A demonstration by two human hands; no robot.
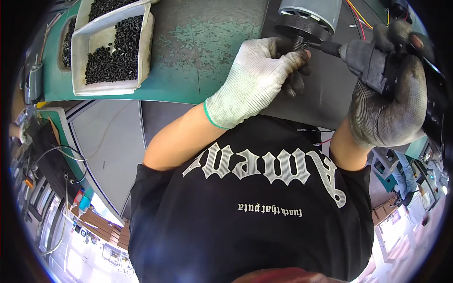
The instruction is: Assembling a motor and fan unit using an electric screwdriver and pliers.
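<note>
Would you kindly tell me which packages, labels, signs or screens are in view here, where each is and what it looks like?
White tray: upper left on the green bench, rectangular, holding small black parts.
Second tray: behind it, same kind, partly cut off.
Shirt print: on the black shirt, pale ornate lettering.
No signs or screens can be made out.

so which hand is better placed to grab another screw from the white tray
Left. The left hand is nearer the white tray of black screws; the right hand is wrapped around the power screwdriver.
</note>
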